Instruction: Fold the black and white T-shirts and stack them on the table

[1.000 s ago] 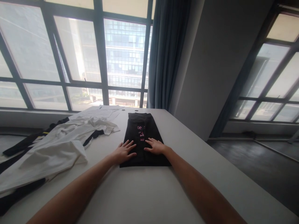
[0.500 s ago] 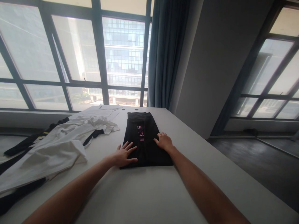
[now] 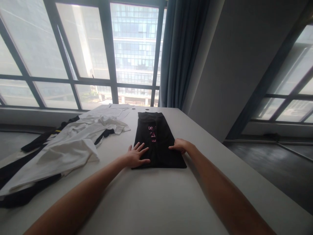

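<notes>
A folded black garment with pink lettering lies flat on the white table, its wider end towards me. My left hand rests on its near left corner, palm down with the fingers spread. At the right edge is my right hand, with the thumb on top of the cloth and the fingers curled at the edge, pinching it. The tips of those fingers are hidden. Whether the garment is a shirt or something else, I cannot tell.
To the left lies a loose pile of white and black clothes. White sheets lie at the table's far end, near two dark round spots. Beyond are a window, a blue curtain and a grey pillar.
The view has tilted down and shifted left. My right hand has moved from resting on the garment's right side to curling its fingers at the edge. My left hand stays on the near left corner.
</notes>
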Demonstrator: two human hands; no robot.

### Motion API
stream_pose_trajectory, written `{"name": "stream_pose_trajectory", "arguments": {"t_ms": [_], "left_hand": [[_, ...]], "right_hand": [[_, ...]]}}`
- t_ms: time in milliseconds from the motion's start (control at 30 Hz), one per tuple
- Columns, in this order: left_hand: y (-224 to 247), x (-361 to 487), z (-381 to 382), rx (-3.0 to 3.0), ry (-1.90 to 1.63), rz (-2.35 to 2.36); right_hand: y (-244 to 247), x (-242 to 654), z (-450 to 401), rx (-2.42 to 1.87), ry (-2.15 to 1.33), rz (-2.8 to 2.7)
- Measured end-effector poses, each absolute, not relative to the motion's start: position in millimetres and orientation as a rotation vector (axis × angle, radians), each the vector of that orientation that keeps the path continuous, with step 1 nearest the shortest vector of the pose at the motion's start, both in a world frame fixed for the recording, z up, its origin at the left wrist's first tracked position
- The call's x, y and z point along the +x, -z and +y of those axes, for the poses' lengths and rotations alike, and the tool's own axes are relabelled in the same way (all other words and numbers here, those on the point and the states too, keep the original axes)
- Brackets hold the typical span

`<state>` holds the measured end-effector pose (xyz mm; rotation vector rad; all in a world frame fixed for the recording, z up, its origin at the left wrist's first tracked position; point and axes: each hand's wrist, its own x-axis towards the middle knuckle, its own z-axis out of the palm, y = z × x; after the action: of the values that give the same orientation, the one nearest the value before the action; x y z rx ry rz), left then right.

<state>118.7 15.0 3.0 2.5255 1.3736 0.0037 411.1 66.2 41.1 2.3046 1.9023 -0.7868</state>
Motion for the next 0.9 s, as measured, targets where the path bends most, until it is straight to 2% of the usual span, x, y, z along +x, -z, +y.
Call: {"name": "stream_pose_trajectory", "arguments": {"t_ms": [233,367,500,733,900], "left_hand": [[-23.6,106.9,2.8,2.538,0.027,1.202],[-29.1,96.3,-12.7,2.713,-0.158,1.086],[-29.9,97.3,-21.2,2.856,-0.276,1.169],[-33.6,97.3,-25.6,2.839,-0.29,1.2],[-27.7,93.0,-25.0,2.781,-0.312,1.066]], "right_hand": [[-44.3,419.8,52.5,2.18,1.049,1.93],[-40.9,429.4,40.8,2.107,1.178,1.92],[-42.0,434.5,30.7,2.069,1.237,1.923],[-51.0,440.4,18.8,1.923,1.184,1.853],[-62.0,434.1,23.9,1.934,0.972,1.816]]}}
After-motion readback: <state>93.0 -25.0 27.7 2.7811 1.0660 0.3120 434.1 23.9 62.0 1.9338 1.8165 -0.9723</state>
